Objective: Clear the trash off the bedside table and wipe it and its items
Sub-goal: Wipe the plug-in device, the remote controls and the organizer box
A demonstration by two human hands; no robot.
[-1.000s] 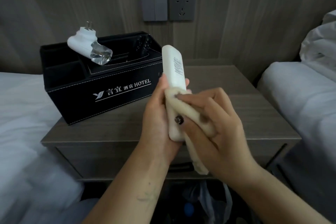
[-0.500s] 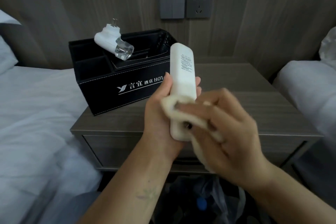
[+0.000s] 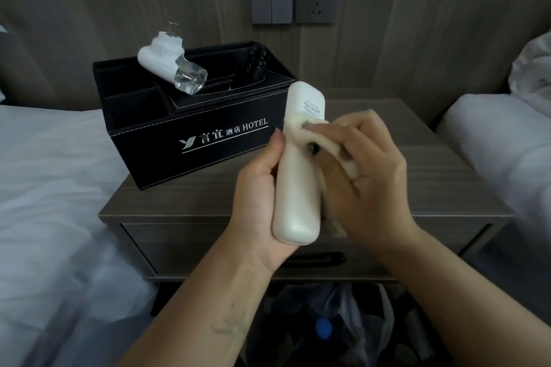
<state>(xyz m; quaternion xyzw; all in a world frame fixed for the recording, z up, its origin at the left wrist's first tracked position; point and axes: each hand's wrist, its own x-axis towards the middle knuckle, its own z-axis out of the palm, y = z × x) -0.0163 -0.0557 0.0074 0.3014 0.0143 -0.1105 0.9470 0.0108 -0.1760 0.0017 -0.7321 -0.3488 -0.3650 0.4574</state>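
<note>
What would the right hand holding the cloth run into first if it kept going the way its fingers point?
The right hand points left, pressing a cream cloth against the white plastic remote control, so it meets that immediately; beyond, probably the black leather hotel organiser box.

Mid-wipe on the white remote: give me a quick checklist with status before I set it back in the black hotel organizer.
1. Left hand grips white remote firmly: ok.
2. Right hand presses cloth on remote's back, near the label: ok.
3. Button side wiped: cannot tell, it faces away.
4. Free compartment in black organizer: ok, left ones look empty.
5. Plug-in vaporizer lies tilted on organizer's tissue-slot lid, could roll: not ok.
6. Bedside table top wiped: cannot tell.
</note>
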